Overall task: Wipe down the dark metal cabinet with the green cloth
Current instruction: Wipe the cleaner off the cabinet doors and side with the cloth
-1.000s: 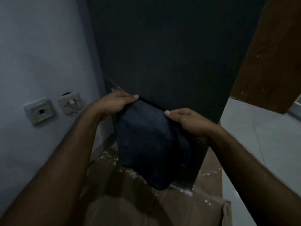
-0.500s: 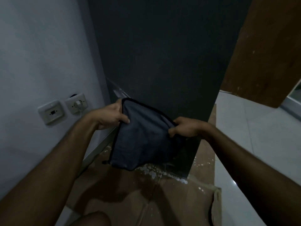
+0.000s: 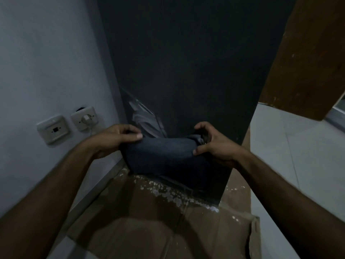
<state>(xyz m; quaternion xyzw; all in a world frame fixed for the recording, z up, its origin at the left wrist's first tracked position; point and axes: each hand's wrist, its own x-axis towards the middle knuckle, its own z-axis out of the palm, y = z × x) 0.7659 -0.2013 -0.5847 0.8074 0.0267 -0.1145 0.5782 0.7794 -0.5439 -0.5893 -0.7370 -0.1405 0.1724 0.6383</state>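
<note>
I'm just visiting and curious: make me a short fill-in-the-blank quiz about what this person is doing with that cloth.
1. The cloth is held by ____ hands, the left hand and the right hand.
2. Behind the cloth stands the dark ____.
3. The wall socket is on the person's ____ side.
4. Brown ____, speckled white, covers the floor below.

Missing words: both; cabinet; left; cardboard

A pale tiled floor (image 3: pixel 298 165) is seen at the right and lower left; a sheet of brown cardboard (image 3: pixel 149 221) is laid flat on it; the dark metal cabinet (image 3: pixel 186 71) is stood upright on the cardboard's far part; white flecks (image 3: pixel 168 193) are scattered over the cardboard along the cabinet's base.
</note>
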